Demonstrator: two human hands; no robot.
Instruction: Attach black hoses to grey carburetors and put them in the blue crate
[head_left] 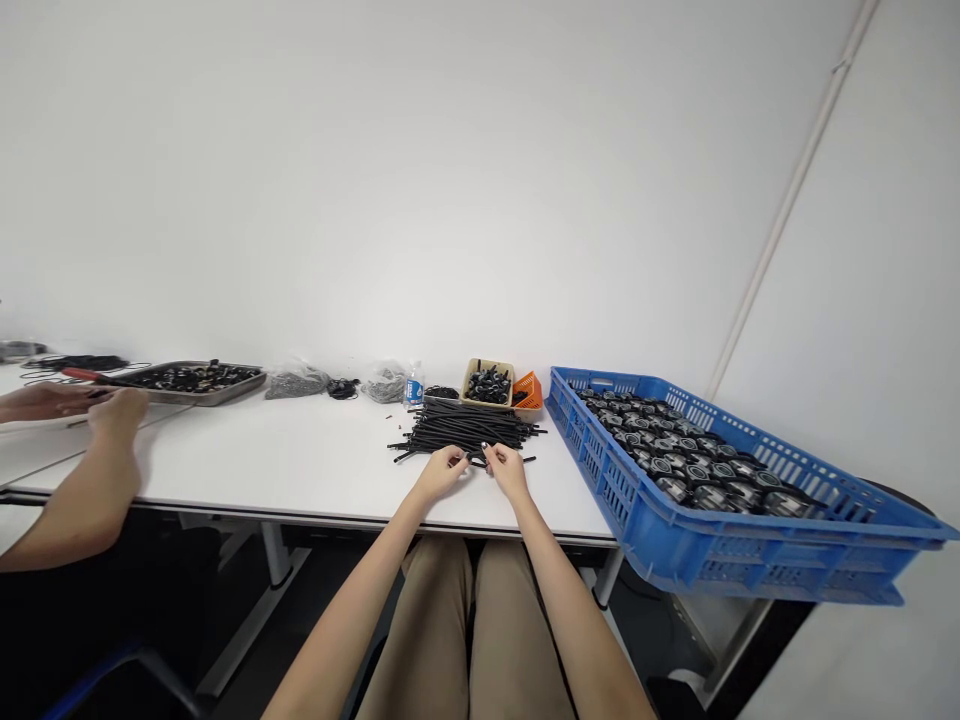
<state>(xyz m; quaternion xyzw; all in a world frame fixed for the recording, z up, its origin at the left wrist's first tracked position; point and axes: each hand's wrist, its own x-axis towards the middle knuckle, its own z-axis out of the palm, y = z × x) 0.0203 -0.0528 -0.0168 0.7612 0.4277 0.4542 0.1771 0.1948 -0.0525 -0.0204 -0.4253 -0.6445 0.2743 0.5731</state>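
Note:
My left hand point(442, 474) and my right hand point(507, 469) are close together above the table's front part. Fingertips on both are pinched on a thin black cord-like piece point(478, 461) that spans the small gap between them; its exact kind is too small to make out. Just beyond my fingers lies a pile of black tubes point(465, 425), stacked mostly sideways. A dark end sticks out to the right of my right hand.
Right of the pile, a blue crate point(637, 535) of round black parts overhangs the table edge. Behind it stand a cream basket point(466, 392), an orange basket point(531, 388) and a bottle point(414, 385). Leftward are plastic bags point(296, 380), a metal tray point(244, 382) and a co-worker's hands point(120, 410).

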